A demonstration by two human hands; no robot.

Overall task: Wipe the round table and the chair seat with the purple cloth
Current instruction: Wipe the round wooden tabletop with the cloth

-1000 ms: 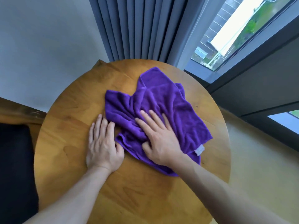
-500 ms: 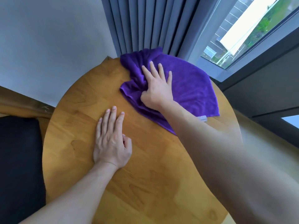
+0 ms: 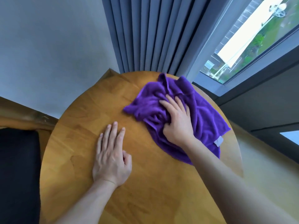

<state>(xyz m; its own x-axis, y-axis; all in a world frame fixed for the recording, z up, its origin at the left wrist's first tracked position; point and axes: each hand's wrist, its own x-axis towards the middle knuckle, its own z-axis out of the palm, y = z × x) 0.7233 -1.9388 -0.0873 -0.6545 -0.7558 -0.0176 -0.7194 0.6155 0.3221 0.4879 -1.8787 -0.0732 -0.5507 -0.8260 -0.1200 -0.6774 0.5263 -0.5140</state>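
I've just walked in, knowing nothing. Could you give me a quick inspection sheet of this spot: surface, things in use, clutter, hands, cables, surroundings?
Surface: round wooden table, bare wood showing.
Job's things: purple cloth, crumpled on the table's far right part; chair seat, dark, at left.
Clutter: nothing seen.
Hands: right hand presses on the cloth, fingers bunching it; left hand rests flat on the wood.
Cables: nothing seen.
Surroundings: grey curtain, window, pale wall.
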